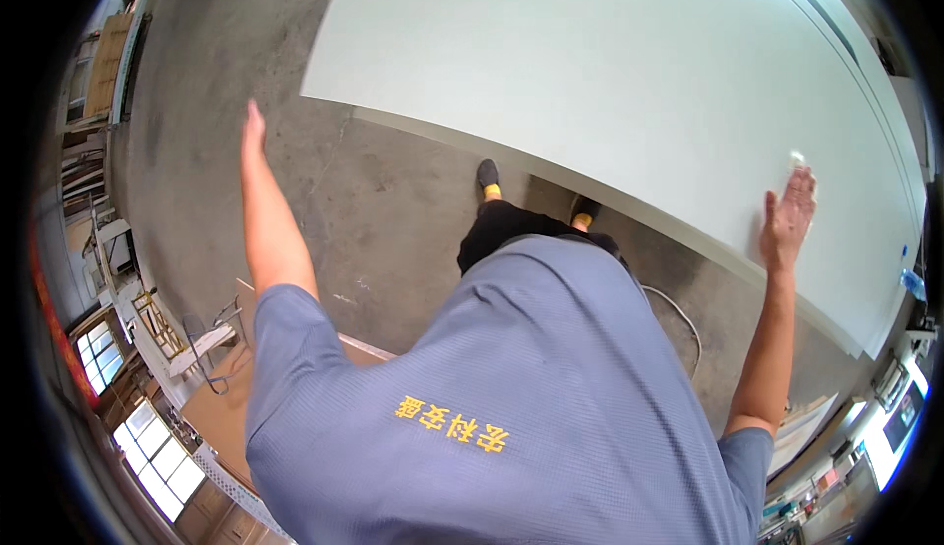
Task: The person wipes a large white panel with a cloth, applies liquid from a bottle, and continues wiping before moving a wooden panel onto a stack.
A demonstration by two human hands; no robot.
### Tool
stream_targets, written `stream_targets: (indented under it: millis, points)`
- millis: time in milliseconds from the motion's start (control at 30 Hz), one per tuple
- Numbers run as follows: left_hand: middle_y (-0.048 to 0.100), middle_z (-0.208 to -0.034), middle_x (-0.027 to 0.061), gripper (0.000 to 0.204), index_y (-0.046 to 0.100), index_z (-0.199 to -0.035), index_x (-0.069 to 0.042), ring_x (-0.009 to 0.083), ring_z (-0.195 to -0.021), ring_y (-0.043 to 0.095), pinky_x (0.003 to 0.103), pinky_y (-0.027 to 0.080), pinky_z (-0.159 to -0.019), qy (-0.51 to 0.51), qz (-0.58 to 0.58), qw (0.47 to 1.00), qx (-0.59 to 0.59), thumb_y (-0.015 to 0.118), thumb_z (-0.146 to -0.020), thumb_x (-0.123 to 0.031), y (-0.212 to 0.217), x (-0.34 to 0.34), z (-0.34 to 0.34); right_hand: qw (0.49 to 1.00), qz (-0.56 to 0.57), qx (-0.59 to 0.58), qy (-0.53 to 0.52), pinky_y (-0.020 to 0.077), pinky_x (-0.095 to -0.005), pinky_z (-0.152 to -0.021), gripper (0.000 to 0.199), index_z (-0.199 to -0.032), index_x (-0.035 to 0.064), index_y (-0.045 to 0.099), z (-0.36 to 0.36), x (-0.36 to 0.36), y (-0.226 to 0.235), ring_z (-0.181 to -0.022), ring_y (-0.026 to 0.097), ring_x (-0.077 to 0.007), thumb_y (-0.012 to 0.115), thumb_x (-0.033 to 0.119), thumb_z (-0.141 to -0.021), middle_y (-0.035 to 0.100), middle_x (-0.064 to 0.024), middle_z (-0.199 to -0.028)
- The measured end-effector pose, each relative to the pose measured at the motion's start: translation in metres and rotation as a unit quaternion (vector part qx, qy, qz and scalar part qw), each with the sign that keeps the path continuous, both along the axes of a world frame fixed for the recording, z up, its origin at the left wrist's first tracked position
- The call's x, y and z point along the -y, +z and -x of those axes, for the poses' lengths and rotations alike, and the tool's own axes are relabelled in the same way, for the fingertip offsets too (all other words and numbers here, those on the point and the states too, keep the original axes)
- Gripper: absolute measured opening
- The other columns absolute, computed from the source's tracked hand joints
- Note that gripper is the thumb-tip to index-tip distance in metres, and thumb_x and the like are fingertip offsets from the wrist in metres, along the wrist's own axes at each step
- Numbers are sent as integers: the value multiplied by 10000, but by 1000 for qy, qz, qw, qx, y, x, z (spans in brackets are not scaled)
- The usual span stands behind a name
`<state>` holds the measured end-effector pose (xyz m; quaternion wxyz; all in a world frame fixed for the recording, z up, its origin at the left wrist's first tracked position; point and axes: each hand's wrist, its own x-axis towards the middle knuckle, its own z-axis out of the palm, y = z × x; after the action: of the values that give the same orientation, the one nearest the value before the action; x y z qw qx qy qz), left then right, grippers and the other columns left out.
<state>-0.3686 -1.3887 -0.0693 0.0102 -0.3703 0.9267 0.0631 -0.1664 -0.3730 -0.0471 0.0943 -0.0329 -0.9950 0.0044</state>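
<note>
A broad, pale board (551, 63) is lying flat ahead of the person, spreading between and beyond the two hands. The right hand (789, 220) is resting on or just above it, fingers straight and close together; a small white wad (796, 158) is showing at the fingertips, and I cannot tell whether they are gripping it. The left hand (254, 127) is hanging over the grey floor (216, 171), apart from the board's nearest corner, fingers outstretched and seemingly holding nothing. Another edge is peeking out below the board's near side, so sheets are probably lying stacked.

I'm judging the board to be heavy and awkward for its breadth, stiff overall but likely sagging if lifted from one end. Its smooth face is looking slippery, offering palms little grip, and its thin corners are seeming easy to chip. The better hold is probably running along the near long edge, between the hands, with fingers beneath and thumbs above. The wad is looking light and soft, suiting a fingertip pinch.
</note>
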Motion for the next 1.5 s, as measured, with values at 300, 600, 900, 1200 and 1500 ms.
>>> stream_targets:
  millis: [300, 600, 900, 1200, 1500]
  points:
    - [541, -1505, 252, 695, 487, -1484, 62, 355, -1420, 501, 448, 389, -1176, 51, -387, 919, -57, 562, -1049, -475, -225, -67, -205, 970, -23, 132, 203, 49, -453, -1309, 993, -1626, -68, 167, 125, 369, 62, -1614, 70, -349, 478, 633, -995, 152, -218, -1722]
    - [578, -1459, 233, 630, 505, -1479, 22, 334, -1359, 562, 406, 440, -1118, -35, -470, 878, -88, 588, -1057, -438, -180, -158, -174, 895, 87, 73, 432, 203, -492, -1281, 986, -1566, -43, 354, 228, 620, 52, -1569, 258, -359, 770, 453, -823, 318, -216, -1665]
    - [561, -1472, 236, 682, 489, -1499, 2, 346, -1351, 564, 421, 438, -1125, 8, -494, 860, -123, 547, -1059, -516, -190, -131, -188, 887, 43, 104, 449, 190, -513, -1282, 870, -1526, -70, 401, 211, 632, 65, -1555, 276, -386, 662, 162, -728, 313, -225, -1666]
    - [492, -1543, 210, 598, 445, -1521, 6, 310, -1410, 496, 407, 382, -1174, 27, -513, 821, -248, 537, -1085, -393, -133, -137, -147, 922, 11, 176, 343, 105, -521, -1295, 971, -1556, -75, 357, 167, 544, 66, -1586, 195, -415, 643, 132, -652, 258, -251, -1687]
    - [465, -1556, 198, 604, 404, -1536, -2, 328, -1444, 444, 443, 328, -1213, -138, -424, 804, -393, 607, -1057, -308, -12, -174, -61, 921, 26, 163, 353, 153, -526, -1294, 879, -1521, -108, 384, 162, 553, 60, -1576, 227, -411, 638, 148, -720, 289, -272, -1664]
